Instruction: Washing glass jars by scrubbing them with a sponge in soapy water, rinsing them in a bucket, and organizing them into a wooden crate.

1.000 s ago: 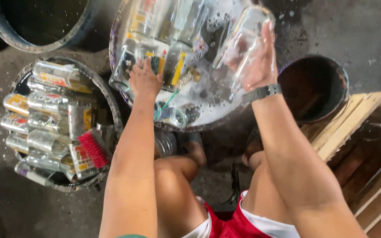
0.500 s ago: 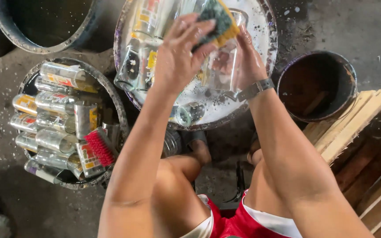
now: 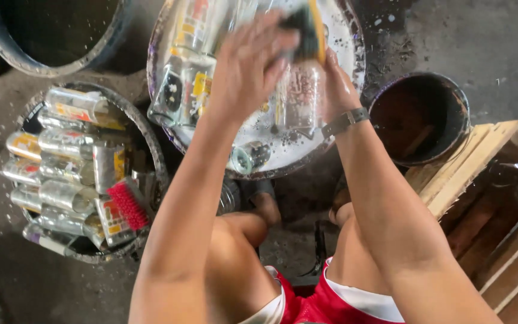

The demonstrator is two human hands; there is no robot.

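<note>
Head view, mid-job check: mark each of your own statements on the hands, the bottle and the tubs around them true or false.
1. The right hand holds a clear glass bottle over the soapy basin. True.
2. The left hand is down in the tub of bottles. False: it is raised at the held bottle, with a dark and yellow sponge just above its fingers.
3. A red brush lies in the tub of bottles. True.
4. The dark bucket is packed with bottles. False: no bottles show in it.
5. A wooden crate stands beside the dark bucket. True.
</note>
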